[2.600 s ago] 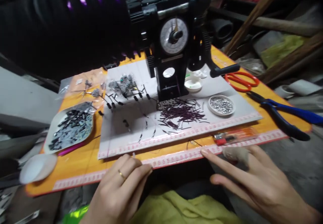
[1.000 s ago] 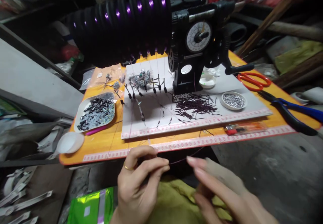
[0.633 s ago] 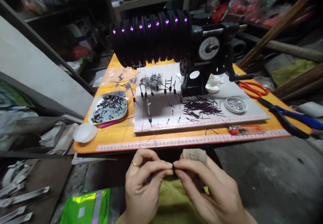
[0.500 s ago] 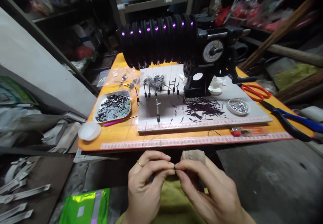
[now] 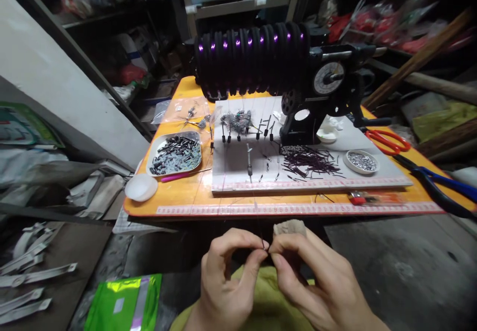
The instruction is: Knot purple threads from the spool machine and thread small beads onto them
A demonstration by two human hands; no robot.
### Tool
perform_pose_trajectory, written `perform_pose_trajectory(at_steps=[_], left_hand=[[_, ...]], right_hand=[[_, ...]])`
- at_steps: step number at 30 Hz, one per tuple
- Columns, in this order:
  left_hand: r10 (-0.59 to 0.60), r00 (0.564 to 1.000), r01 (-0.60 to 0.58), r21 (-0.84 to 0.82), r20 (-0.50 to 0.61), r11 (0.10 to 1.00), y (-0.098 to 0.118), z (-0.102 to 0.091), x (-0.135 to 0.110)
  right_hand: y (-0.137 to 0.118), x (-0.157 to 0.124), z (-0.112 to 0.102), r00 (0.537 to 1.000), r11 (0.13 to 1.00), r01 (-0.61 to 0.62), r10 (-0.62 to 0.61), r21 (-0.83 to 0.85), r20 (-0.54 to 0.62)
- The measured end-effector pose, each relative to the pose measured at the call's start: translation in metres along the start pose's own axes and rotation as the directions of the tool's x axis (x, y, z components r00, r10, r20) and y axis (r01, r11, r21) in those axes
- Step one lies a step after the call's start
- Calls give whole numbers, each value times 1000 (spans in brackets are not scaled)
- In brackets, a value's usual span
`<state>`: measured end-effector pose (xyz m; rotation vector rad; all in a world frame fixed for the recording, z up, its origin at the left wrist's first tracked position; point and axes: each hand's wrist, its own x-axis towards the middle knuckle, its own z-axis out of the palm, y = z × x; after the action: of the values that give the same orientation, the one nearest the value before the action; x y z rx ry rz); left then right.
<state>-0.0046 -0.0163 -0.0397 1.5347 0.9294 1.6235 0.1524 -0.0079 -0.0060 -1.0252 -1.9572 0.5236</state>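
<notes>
My left hand (image 5: pixel 227 276) and my right hand (image 5: pixel 316 281) meet in front of the orange table (image 5: pixel 179 197), fingertips pinched together on a thin dark line (image 5: pixel 261 231) that runs up toward the table. A beige finger wrap (image 5: pixel 288 228) covers my right forefinger. Both hands sit over a yellow-green cloth (image 5: pixel 261 306) on my lap. On the table stands a black winding machine (image 5: pixel 283 67) with a dial and a row of black spools with purple glints. In front of it lies a white board (image 5: pixel 298 182) with a heap of short dark purple tubes (image 5: pixel 309 161).
A tray of black parts (image 5: pixel 175 154) and a white lid (image 5: pixel 140 188) lie at the table's left. A small dish of metal beads (image 5: pixel 360 161), red scissors (image 5: pixel 387 141), blue-handled pliers (image 5: pixel 439 187) and a red lighter (image 5: pixel 372 199) lie at the right. A green foil bag (image 5: pixel 122 303) rests on the floor.
My hands drew back from the table edge and came together, pinching the thin line. The view pulled back and tilted up, showing more of the machine and shelves.
</notes>
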Motion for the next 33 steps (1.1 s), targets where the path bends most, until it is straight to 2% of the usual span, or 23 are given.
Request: perform_pose_trajectory(at_steps=[4, 9, 13, 19, 25, 29, 33], left_hand=[[137, 990, -138, 49, 19, 989, -5, -2, 1], [192, 981, -192, 76, 1, 978, -9, -4, 3], [161, 987, -161, 4, -30, 987, -9, -5, 1], [7, 994, -15, -68, -112, 998, -4, -3, -1], [36, 996, -41, -47, -87, 998, -5, -8, 0], [93, 987, -93, 7, -130, 996, -6, -8, 4], [74, 985, -68, 46, -158, 997, -6, -10, 6]], right_hand=[[-2, 7, 0, 1000, 1000, 18, -18, -1, 7], [-2, 14, -1, 999, 999, 29, -30, 18, 46], [-4, 22, -2, 997, 999, 41, -42, 15, 68], [-4, 31, 2, 992, 998, 62, -62, -4, 108], [-1, 31, 5, 987, 998, 56, -57, 10, 147], [3, 32, 7, 981, 998, 45, -52, 41, 185], [7, 33, 6, 980, 998, 45, -54, 52, 194]])
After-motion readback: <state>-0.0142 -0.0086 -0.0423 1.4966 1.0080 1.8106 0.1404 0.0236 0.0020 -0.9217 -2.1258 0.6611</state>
